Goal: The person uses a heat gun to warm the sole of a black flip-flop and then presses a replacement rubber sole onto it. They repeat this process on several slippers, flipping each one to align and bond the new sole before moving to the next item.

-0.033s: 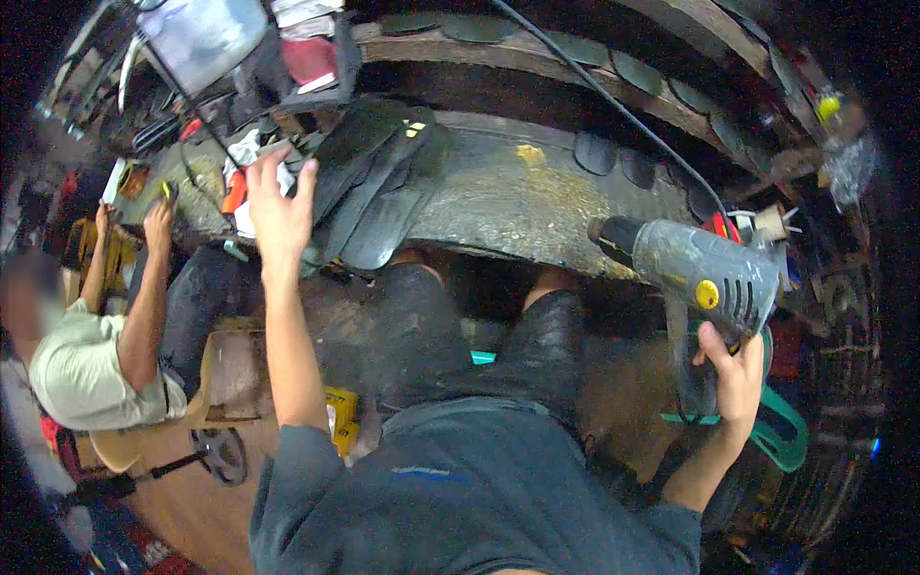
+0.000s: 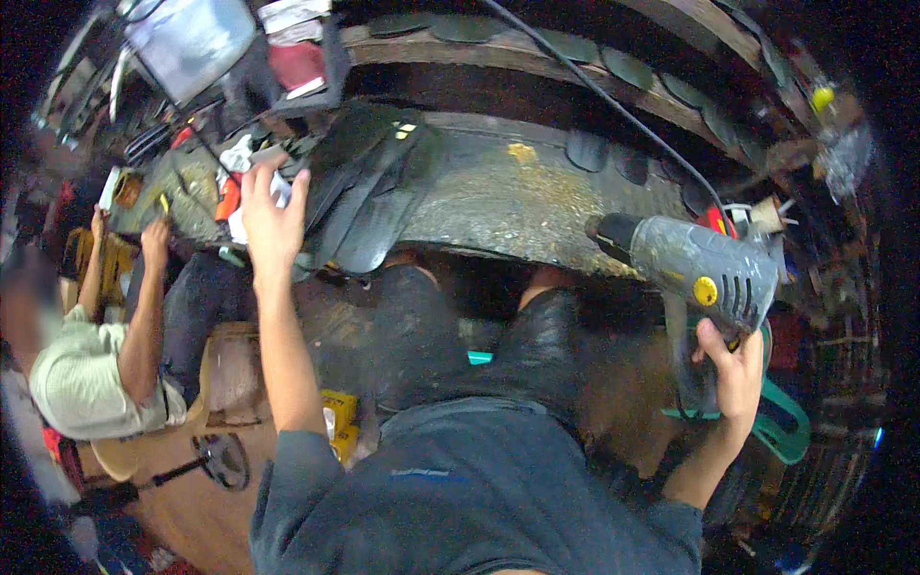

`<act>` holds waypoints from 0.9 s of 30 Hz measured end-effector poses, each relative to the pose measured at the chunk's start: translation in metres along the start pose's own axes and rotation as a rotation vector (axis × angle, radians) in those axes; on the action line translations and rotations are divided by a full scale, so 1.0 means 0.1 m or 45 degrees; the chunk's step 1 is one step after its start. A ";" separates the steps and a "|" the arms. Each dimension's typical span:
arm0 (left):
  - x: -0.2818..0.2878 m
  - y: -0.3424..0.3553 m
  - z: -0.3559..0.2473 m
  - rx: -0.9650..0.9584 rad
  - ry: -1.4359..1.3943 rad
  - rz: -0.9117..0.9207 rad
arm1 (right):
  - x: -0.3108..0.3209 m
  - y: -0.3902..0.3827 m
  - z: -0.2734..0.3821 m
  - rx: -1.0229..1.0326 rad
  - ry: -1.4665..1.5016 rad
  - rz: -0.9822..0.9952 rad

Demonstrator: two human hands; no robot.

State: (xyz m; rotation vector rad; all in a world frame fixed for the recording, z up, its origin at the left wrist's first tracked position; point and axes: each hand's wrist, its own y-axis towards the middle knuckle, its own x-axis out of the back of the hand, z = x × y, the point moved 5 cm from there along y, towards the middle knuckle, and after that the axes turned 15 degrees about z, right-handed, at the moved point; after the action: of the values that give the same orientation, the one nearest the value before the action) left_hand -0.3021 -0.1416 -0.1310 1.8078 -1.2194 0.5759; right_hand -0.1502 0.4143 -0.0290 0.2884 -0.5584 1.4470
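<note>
My right hand [image 2: 733, 369] is wrapped round the handle of a grey heat gun [image 2: 695, 268] with a black nozzle and a yellow knob. The nozzle points left, over the front edge of the workbench [image 2: 479, 206]. At the left, my left hand [image 2: 275, 220] is raised with its fingers apart and nothing visible in them. Behind and beside it lie an orange object [image 2: 228, 199] and crumpled white pieces. Just right of that hand, flat black sole-shaped sheets [image 2: 369, 225] overlap on the bench and reach its front edge.
A co-worker [image 2: 96, 374] sits at the left, hands over the bench. Dark rounded pieces [image 2: 470, 29] line the shelves behind. A cable [image 2: 604, 96] runs down toward the heat gun. A green plastic stool [image 2: 781, 426] stands at the right, a yellow package [image 2: 340, 422] below my left arm.
My left hand has shifted slightly left and nearer to me. The heat gun stays in my right hand almost unmoved. The co-worker's nearer hand has dropped a little.
</note>
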 end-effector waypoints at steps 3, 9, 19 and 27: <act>0.02 -0.06 -0.30 -0.017 0.137 0.086 | 0.08 -0.04 0.00 -0.013 -0.031 -0.067; -1.13 0.10 -1.67 -0.738 -0.181 0.441 | 0.07 0.08 0.01 -0.032 -0.101 0.123; -4.89 1.59 -2.68 -0.053 0.139 0.966 | 0.30 -0.19 0.17 0.009 -0.518 -0.184; -4.02 1.83 -1.58 0.373 -0.712 0.910 | 0.42 -0.22 -0.10 -0.004 -0.388 -0.282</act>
State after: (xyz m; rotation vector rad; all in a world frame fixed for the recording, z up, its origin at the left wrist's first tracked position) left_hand -0.6213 0.1688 -0.2780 1.8016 -2.3073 0.6821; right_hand -0.1256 0.4526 -0.0119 0.5565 -0.7501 1.1943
